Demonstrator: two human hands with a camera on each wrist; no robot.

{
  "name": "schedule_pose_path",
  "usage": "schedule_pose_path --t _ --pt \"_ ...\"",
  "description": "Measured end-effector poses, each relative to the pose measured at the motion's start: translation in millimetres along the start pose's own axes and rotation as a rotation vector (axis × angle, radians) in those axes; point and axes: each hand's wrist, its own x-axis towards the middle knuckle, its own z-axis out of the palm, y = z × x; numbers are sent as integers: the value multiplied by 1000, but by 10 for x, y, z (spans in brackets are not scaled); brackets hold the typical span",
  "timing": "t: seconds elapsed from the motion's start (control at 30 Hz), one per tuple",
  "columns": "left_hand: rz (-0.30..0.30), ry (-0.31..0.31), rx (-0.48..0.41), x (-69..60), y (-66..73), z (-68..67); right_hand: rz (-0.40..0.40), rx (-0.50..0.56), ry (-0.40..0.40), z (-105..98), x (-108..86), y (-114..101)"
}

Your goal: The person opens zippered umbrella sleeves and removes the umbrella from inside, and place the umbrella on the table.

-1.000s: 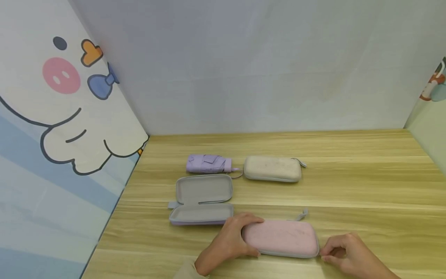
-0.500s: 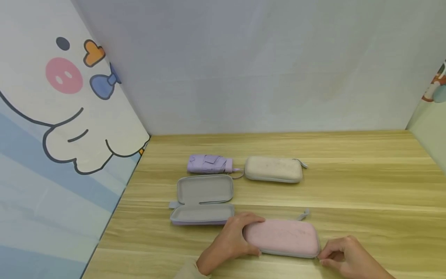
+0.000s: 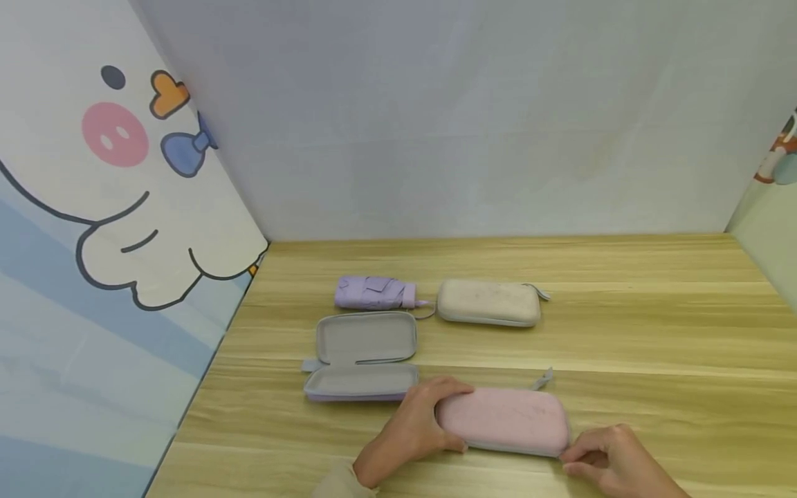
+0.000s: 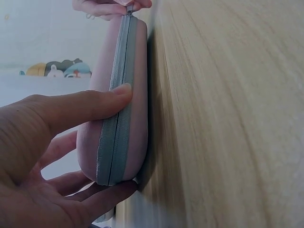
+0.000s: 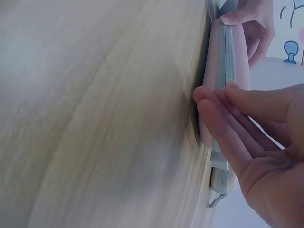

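A pink zip case (image 3: 506,420) lies on the table at the front. My left hand (image 3: 414,429) grips its left end, the thumb on the grey zip (image 4: 110,151) in the left wrist view. At the case's front right corner my right hand (image 3: 619,460) pinches something small at the zip, a metal slider (image 4: 129,9) by the left wrist view. In the right wrist view the fingertips hide what is pinched. The zip looks closed along the side facing the wrist cameras. A grey strap (image 3: 543,378) sticks out behind the case.
An open purple case with grey lining (image 3: 366,339) lies left of the pink one. Behind it are a folded lilac umbrella (image 3: 373,293) and a closed beige case (image 3: 488,302). A pale curtain (image 3: 473,124) stands behind the wooden table (image 3: 672,311).
My right hand has moved slightly left, round the pink case's front right corner. The case has shifted a little away from the table's front. My left hand keeps its grip.
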Motion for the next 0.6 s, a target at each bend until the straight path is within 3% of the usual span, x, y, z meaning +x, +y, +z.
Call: schedule_pose_path --t 0.17,0.6 --pt "-4 -2 3 17 3 7 -16 8 28 57 25 -1" --pt "-35 1 13 74 11 25 35 -95 85 127 75 3"
